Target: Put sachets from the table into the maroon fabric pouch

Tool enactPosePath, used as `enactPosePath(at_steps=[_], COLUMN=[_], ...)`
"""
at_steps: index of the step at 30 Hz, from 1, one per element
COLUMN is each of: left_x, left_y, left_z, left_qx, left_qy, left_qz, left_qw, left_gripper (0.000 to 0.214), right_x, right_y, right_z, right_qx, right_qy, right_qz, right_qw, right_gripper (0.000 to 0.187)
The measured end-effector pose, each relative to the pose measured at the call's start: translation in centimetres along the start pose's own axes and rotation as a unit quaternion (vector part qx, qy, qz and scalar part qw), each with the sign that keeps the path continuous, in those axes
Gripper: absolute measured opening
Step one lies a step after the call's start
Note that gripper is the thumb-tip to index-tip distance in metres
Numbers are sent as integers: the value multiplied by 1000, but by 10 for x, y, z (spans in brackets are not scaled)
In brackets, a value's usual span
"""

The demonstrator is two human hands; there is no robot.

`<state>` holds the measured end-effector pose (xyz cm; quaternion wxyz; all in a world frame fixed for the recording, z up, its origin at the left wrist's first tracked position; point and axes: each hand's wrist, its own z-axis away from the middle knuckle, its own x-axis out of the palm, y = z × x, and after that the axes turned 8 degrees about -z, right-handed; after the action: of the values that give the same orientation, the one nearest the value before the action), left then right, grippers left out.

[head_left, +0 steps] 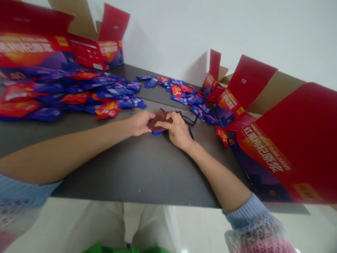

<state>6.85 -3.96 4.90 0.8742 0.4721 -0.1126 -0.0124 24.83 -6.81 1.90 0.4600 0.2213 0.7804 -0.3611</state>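
A brown cloth [159, 118] lies bunched between my hands near the middle of the dark table. My left hand [139, 123] pinches the cloth's left edge, thumb on top. Over its right side is my right hand [177, 130], with fingers bent and pressed onto the fabric. A bit of blue [159, 132] shows under the cloth; what it belongs to is mostly hidden. Just right of the cloth, a thin black bent piece [194, 121] sticks out, like a cord or a glasses arm; I cannot tell which.
Blue and red sachets [105, 89] are heaped at the left, and more sachets [181, 91] lie behind my hands. Open red boxes [23, 51] stand at the back left. Another open box [229, 105] and a large one [284, 154] stand at the right. The table [142, 168] ends before my legs.
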Motion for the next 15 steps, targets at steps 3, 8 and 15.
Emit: enactPosePath(at_steps=[3,8,15], left_x=[1,0,-17], left_y=[0,-2,-6], left_z=[0,-1,-12], left_qx=[4,18,13], left_qy=[-2,11,-47], left_qz=[-23,-27,-35], left_qw=[1000,999,998], left_gripper=[40,48,41], right_x=[-6,-15,-32], right_y=[11,19,31], right_z=[2,2,6], right_qx=[-31,-51,-33], right_qy=[-13,-37,-38], right_qz=[-34,-31,25], right_qw=[999,998,998], right_gripper=[54,48,47])
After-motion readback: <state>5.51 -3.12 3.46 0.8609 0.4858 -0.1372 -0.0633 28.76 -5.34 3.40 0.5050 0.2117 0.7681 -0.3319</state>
